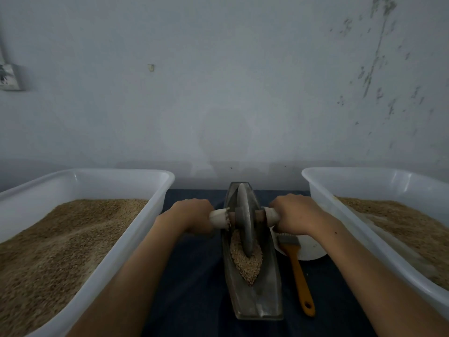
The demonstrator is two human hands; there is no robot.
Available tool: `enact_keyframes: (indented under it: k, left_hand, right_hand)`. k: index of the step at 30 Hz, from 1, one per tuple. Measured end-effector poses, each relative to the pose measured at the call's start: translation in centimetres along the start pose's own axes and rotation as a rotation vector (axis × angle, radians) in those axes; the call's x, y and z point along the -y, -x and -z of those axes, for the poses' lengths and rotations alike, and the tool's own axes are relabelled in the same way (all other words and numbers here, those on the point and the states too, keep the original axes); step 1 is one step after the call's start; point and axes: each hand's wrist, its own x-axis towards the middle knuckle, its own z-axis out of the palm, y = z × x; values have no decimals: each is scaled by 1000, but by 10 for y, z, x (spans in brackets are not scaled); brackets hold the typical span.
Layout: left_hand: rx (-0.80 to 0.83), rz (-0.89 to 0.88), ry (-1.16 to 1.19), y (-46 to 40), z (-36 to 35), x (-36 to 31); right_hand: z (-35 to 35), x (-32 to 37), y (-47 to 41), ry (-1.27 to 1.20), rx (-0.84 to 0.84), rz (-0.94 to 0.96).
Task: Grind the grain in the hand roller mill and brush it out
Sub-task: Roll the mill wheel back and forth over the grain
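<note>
Grinding step: both hands on the roller handle, wheel [244,218] sitting in the trough [252,283] near mid-length.
Left hand [192,215]: fingers wrapped tight round the white handle end [218,217].
Right hand [292,214]: fingers clamped round the other handle end [272,215].
Grain [245,260]: heaped in the trough just on the near side of the wheel, looks mostly whole, so grinding seems early.
Brush [295,268]: orange handle, lying untouched right of the trough, bristles on a white plate [312,250].
Tubs: left tub [102,176] and right tub [364,176] both hold grain, flanking the mill.
Next: likely roll the wheel toward the body over the heap, with even downward pressure on both ends; brushing comes later.
</note>
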Motion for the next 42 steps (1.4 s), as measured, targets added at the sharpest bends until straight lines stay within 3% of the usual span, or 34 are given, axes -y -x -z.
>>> enact_keyframes:
  k: [6,10,13,16,23,27,31,36,39,42]
  left_hand:
    - [-106,8,-63,1,-1,-3]
    - [-321,-2,-138,-1,-6,-6]
    - [-386,-3,-158,-2,-9,-7]
    - [-379,-5,-176,-2,-8,-6]
    - [-134,-10,-145,0,1,-4]
    - [-104,-12,-125,1,2,-4]
    - [-220,-12,-147,-1,-2,-5]
    - [-378,2,-119,-2,-11,-3]
    - [-373,-1,-56,-1,-15,0]
    - [-310,-9,-53,-1,-13,2]
  right_hand:
    - [-7,-3,-3,-6,-57,-5]
    - [-18,-3,-5,-53,-212,-21]
    - [-25,-3,-5,-46,-316,-24]
    - [-25,-2,-5,-48,-310,-35]
    - [-9,-5,-4,-27,-29,-23]
    - [-7,-4,-5,-32,20,-32]
    - [-10,-3,-3,-38,-49,-46]
    - [-19,3,-3,25,-337,-47]
    - [-19,8,-3,76,-418,-46]
    - [-16,9,-1,91,-388,-42]
